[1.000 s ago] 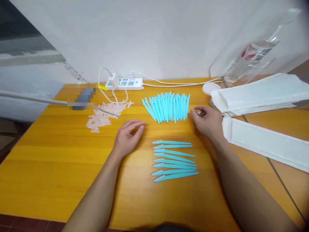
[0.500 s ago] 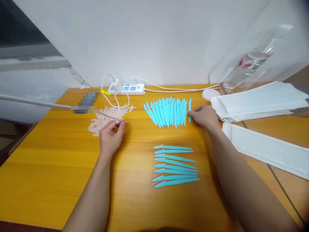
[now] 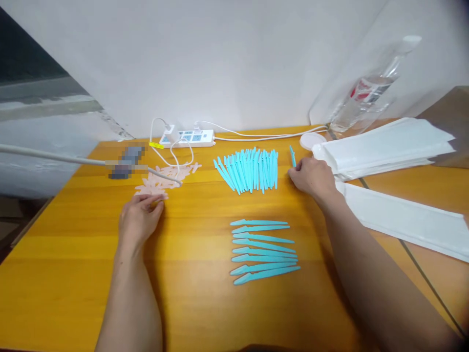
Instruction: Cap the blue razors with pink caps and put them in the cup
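My right hand [image 3: 311, 176] is closed in a pinch on a turquoise eyebrow razor [image 3: 292, 155], whose upper end points away from me. To its left, several more turquoise razors [image 3: 251, 171] lie side by side in a bunch. Nearer to me, a separate column of razors [image 3: 264, 250] lies crosswise on the table. My left hand [image 3: 141, 215] is at the near edge of a heap of small pale pink plastic covers [image 3: 157, 181], its thumb and forefinger closed on one pink cover [image 3: 164, 196].
A grey-white cable [image 3: 73, 155] crosses over a blurred phone [image 3: 128, 161] and the pink heap. Behind stands a white power strip [image 3: 198, 138] with cords. At right are white padded sleeves [image 3: 381, 146], another sleeve [image 3: 406, 215], a round white lid [image 3: 312, 141] and a clear bottle [image 3: 362, 98].
My left hand has moved left and toward me, from beside the cable's end to the near edge of the pink heap. My right hand has drawn a razor slightly away from the bunch, tilting it.
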The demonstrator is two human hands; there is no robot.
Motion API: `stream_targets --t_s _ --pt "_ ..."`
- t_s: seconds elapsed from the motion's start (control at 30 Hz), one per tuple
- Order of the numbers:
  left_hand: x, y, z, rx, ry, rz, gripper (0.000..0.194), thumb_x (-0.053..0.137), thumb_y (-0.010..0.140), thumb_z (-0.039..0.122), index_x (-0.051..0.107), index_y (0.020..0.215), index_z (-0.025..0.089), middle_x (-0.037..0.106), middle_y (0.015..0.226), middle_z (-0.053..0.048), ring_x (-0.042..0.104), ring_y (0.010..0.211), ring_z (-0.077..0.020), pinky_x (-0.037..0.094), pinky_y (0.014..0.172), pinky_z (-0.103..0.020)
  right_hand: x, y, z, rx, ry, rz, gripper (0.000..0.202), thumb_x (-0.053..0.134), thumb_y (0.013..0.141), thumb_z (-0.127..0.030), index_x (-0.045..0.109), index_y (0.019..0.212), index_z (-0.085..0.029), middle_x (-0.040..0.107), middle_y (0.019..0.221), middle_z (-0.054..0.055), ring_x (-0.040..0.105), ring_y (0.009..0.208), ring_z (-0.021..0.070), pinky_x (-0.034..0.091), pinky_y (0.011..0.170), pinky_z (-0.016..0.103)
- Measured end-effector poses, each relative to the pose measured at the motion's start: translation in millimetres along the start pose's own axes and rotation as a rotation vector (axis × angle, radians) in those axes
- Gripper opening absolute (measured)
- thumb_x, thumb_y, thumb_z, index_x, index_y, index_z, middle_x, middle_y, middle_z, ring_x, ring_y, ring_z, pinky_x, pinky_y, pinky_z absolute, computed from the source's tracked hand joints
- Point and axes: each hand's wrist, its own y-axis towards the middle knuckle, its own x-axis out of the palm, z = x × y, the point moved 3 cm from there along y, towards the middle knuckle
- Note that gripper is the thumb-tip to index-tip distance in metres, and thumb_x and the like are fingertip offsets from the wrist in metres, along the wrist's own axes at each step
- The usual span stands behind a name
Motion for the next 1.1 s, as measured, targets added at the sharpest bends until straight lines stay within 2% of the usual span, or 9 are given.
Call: stream_targets --t_s 0.1,0.17,0.23,0.3,0.33,0.4,0.5,0.63,1.1 --pt "8.5 4.1 9.2 0.077 0.042 0.048 0.024 0.062 0.084 0.042 0.078 0.090 0.024 0.069 0.096 -0.007 0.064 0.086 -0.0243 0.048 0.084 -0.037 -15.5 -26.9 -1.5 -0.098 0.266 0.021 0.018 0.053 0.083 -0.031 0.066 0.083 -0.019 0.071 0.082 0.012 0.065 0.076 0.0267 0.047 0.069 0.037" --pt "8.4 4.0 21.1 0.140 0.002 0.069 0.026 0.062 0.086 0.044 0.077 0.087 0.023 0.070 0.096 -0.008 0.064 0.090 -0.0259 0.046 0.090 -0.039 -17.0 -47.4 -4.8 -0.205 0.563 -0.141 0.020 0.052 0.088 -0.036 0.063 0.089 -0.020 0.069 0.077 0.006 0.062 0.067 0.0194 0.046 0.063 0.031" --pt "6.7 -0.6 40.6 0.164 -0.159 0.041 0.028 0.060 0.088 0.045 0.074 0.092 0.021 0.071 0.100 -0.009 0.064 0.094 -0.0258 0.047 0.092 -0.040 -12.3 -66.8 -10.1 -0.309 0.798 -0.377 0.026 0.051 0.090 -0.042 0.063 0.094 -0.020 0.063 0.070 0.001 0.055 0.060 0.0145 0.043 0.057 0.026" --pt "8.3 -9.9 67.7 0.126 -0.446 -0.090 0.032 0.057 0.091 0.046 0.071 0.101 0.020 0.072 0.100 -0.009 0.066 0.091 -0.0225 0.050 0.087 -0.036 -5.8 -81.5 -15.6 -0.402 0.887 -0.553 0.031 0.050 0.092 -0.047 0.063 0.093 -0.019 0.057 0.068 -0.002 0.048 0.058 0.0121 0.039 0.055 0.024" --pt "11.3 -16.3 83.7 0.104 -0.608 -0.213 0.034 0.056 0.092 0.047 0.070 0.104 0.019 0.073 0.097 -0.008 0.067 0.086 -0.0203 0.052 0.083 -0.033 -2.7 -86.2 -18.0 -0.443 0.889 -0.599 0.033 0.049 0.093 -0.048 0.064 0.091 -0.019 0.055 0.069 -0.002 0.046 0.059 0.0115 0.037 0.055 0.023" --pt "17.9 -29.9 114.9 0.087 -0.812 -0.445 0.034 0.058 0.092 0.047 0.070 0.103 0.017 0.074 0.092 -0.007 0.067 0.081 -0.0178 0.053 0.078 -0.029 2.2 -91.0 -22.2 -0.495 0.871 -0.640 0.035 0.048 0.095 -0.049 0.063 0.086 -0.018 0.053 0.072 -0.002 0.043 0.063 0.0112 0.036 0.057 0.023" --pt "23.3 -42.7 143.1 0.098 -0.904 -0.587 0.031 0.062 0.090 0.045 0.072 0.098 0.017 0.074 0.091 -0.006 0.066 0.082 -0.0160 0.052 0.077 -0.026 6.3 -91.4 -25.8 -0.495 0.867 -0.651 0.034 0.047 0.096 -0.048 0.061 0.084 -0.019 0.050 0.073 -0.003 0.041 0.065 0.0113 0.035 0.059 0.023" --pt "25.9 -46.5 146.2 0.095 -0.908 -0.623 0.029 0.062 0.090 0.043 0.074 0.098 0.018 0.075 0.091 -0.005 0.067 0.082 -0.0157 0.053 0.078 -0.026 8.8 -90.7 -26.1 -0.474 0.870 -0.650 0.033 0.046 0.096 -0.047 0.060 0.086 -0.019 0.048 0.074 -0.003 0.040 0.065 0.0116 0.035 0.059 0.023" --pt "29.3 -50.6 148.3 0.068 -0.939 -0.583 0.026 0.064 0.090 0.041 0.074 0.097 0.018 0.075 0.087 -0.004 0.068 0.079 -0.0154 0.053 0.074 -0.025 11.6 -90.8 -23.7 -0.455 0.837 -0.630 0.033 0.046 0.097 -0.046 0.063 0.090 -0.019 0.056 0.079 -0.001 0.047 0.069 0.0131 0.039 0.063 0.024"
